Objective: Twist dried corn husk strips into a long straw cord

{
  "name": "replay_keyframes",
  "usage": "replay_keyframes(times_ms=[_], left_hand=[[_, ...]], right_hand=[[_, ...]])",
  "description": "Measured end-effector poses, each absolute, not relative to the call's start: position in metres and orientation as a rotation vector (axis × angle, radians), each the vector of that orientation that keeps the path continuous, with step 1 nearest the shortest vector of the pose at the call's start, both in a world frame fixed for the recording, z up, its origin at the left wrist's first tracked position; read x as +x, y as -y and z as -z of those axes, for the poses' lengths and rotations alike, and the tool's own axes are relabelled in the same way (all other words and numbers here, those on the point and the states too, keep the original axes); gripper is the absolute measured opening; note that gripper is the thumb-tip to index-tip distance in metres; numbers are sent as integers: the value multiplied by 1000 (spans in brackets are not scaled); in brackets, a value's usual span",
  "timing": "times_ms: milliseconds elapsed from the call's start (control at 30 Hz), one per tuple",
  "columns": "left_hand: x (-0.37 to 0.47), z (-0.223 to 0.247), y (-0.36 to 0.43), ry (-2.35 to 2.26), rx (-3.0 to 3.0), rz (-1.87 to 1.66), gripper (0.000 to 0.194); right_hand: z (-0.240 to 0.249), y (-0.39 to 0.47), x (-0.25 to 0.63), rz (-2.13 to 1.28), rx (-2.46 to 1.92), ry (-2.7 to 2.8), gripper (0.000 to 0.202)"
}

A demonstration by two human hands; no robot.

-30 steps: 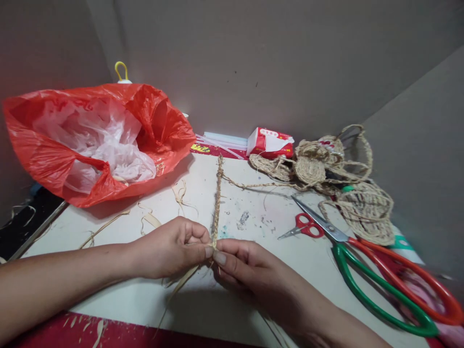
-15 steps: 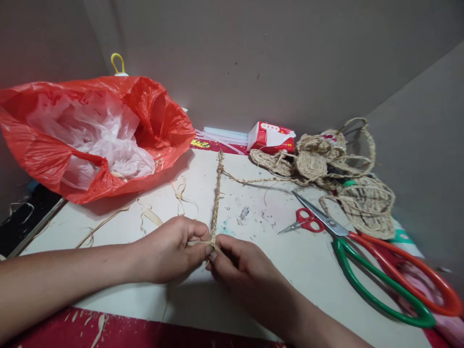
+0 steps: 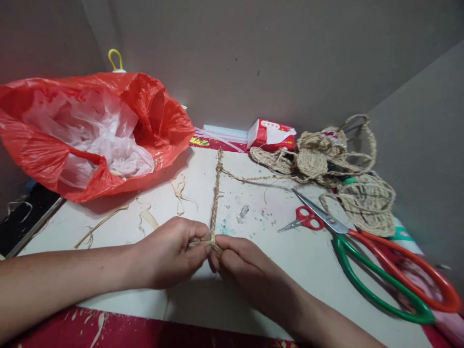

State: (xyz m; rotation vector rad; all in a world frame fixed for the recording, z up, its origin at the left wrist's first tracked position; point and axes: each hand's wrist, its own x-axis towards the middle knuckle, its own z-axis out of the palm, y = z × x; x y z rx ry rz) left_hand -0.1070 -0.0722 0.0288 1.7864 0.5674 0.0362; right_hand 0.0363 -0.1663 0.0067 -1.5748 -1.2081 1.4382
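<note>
A thin braid (image 3: 215, 205) of tan plant fibre runs away from me along the white board. Its near end is pinched between my hands. My left hand (image 3: 177, 251) is closed, thumb against forefinger, on the braid's end and a strand leading left. My right hand (image 3: 239, 258) grips strands on the other side, fingers curled and touching the braid's end. From near the braid's far tip, a twisted fibre cord (image 3: 263, 179) stretches right toward a pile of woven fibre pieces (image 3: 311, 163). Loose pale fibre strips (image 3: 179, 193) lie left of the braid.
A red plastic bag (image 3: 174, 125) with a white bag inside stands at the left. Large scissors (image 3: 380, 275) with green and orange handles and small red-handled scissors (image 3: 308, 218) lie to the right. A tissue pack (image 3: 259, 133) rests by the grey wall (image 3: 217, 63).
My right thumb has drawn slightly back from the braid's end, and the strands by it have shifted. My left hand keeps its pinch. The view has tilted a little.
</note>
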Motion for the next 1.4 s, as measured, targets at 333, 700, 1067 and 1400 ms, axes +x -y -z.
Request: replay_keyframes(times_ms=[333, 700, 1067, 1400], left_hand=[[-112, -23, 71, -544, 2162, -89, 25], [-112, -29, 73, -568, 2380, 107, 22], [-119, -26, 90, -551, 2705, 124, 10], [-120, -9, 121, -323, 3137, 199, 31]], right_hand=[[-4, 166, 42, -1737, -1340, 992, 36], [-4, 166, 31, -1599, -1460, 908, 33], [-10, 170, 25, -1621, -1500, 703, 40], [-6, 172, 18, -1647, -1476, 620, 31]])
